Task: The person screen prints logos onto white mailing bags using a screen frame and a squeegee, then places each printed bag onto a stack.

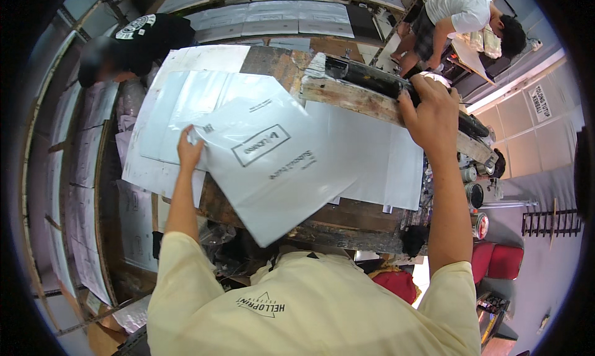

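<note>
A glossy white plastic bag point(273, 164) with black print lies tilted across the front of the worktable, one corner past its near edge. My left hand point(190, 146) pinches the bag's left edge between thumb and fingers. On the right, my right hand point(432, 111) is closed over the top of a tilted wooden screen frame point(356, 102), which has a dark bar point(365, 77) along it. What the fingertips touch behind the frame is hidden. A white sheet point(378, 157) lies flat under the frame, and more glossy white bags point(170, 117) lie to the left.
The worn wooden table point(322, 222) has a stained surface. Cans point(474, 195) stand at its right edge. Racks with printed white sheets point(87, 164) run along the left and far sides. One person point(145, 43) is at the far left, another point(458, 15) at the far right. A red chair point(502, 261) stands lower right.
</note>
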`<act>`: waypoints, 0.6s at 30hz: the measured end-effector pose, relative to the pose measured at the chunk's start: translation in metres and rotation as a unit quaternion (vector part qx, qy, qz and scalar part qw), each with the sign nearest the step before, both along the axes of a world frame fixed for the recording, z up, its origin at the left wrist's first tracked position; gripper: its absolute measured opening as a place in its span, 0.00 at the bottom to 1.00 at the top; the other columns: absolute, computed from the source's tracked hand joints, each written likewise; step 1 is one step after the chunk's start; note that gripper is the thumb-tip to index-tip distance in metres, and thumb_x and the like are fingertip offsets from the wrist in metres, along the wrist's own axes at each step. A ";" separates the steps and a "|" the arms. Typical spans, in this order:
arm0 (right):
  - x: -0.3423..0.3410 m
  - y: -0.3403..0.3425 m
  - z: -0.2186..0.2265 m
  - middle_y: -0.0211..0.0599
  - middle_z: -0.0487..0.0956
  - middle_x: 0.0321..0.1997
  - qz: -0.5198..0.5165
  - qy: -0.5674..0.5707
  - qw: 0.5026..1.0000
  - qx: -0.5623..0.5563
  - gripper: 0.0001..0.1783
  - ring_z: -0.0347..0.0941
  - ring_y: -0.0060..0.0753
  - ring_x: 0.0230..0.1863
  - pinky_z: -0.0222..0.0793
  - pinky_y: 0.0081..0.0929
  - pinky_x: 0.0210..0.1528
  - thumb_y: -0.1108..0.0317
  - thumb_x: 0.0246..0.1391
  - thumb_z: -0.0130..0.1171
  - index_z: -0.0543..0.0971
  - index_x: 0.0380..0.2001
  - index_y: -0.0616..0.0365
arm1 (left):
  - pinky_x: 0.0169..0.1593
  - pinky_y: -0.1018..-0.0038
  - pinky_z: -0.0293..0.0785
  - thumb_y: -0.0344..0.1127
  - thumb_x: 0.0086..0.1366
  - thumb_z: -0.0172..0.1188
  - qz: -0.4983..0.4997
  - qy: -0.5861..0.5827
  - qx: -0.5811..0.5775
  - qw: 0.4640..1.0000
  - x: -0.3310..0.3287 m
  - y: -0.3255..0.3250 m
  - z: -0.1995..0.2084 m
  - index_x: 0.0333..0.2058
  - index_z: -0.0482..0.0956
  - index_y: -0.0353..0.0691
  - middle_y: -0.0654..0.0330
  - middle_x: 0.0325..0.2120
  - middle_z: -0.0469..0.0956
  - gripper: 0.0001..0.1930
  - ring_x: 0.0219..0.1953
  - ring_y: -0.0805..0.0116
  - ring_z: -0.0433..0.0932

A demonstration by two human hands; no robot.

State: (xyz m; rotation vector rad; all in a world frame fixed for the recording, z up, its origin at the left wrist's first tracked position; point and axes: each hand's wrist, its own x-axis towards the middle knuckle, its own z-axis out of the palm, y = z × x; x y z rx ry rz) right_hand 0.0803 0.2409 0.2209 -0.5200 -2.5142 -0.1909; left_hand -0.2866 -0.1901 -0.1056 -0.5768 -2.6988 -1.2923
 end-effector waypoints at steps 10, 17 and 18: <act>0.004 0.002 -0.008 0.42 0.81 0.35 -0.006 0.023 1.000 -0.016 0.26 0.76 0.47 0.43 0.64 0.49 0.48 0.48 0.56 0.59 0.80 0.46 0.59 | 0.69 0.55 0.65 0.49 0.66 0.67 0.008 0.093 -0.082 0.992 -0.036 0.093 0.106 0.66 0.70 0.32 0.32 0.61 0.71 0.36 0.66 0.41 0.70; 0.060 -0.026 -0.098 0.44 0.80 0.47 0.070 -0.200 0.973 -0.090 0.28 0.74 0.47 0.50 0.65 0.51 0.53 0.47 0.59 0.61 0.79 0.55 0.55 | 0.73 0.52 0.61 0.80 0.64 0.47 -0.198 -0.561 0.499 0.630 0.312 0.150 0.187 0.71 0.47 0.26 0.34 0.67 0.60 0.60 0.70 0.42 0.63; 0.069 -0.031 -0.114 0.42 0.80 0.47 0.086 -0.279 0.944 -0.156 0.25 0.74 0.47 0.51 0.65 0.50 0.54 0.48 0.60 0.61 0.80 0.53 0.52 | 0.72 0.52 0.62 0.81 0.64 0.43 -0.159 -0.592 0.478 0.629 0.316 0.138 0.157 0.70 0.49 0.25 0.34 0.65 0.63 0.60 0.69 0.43 0.65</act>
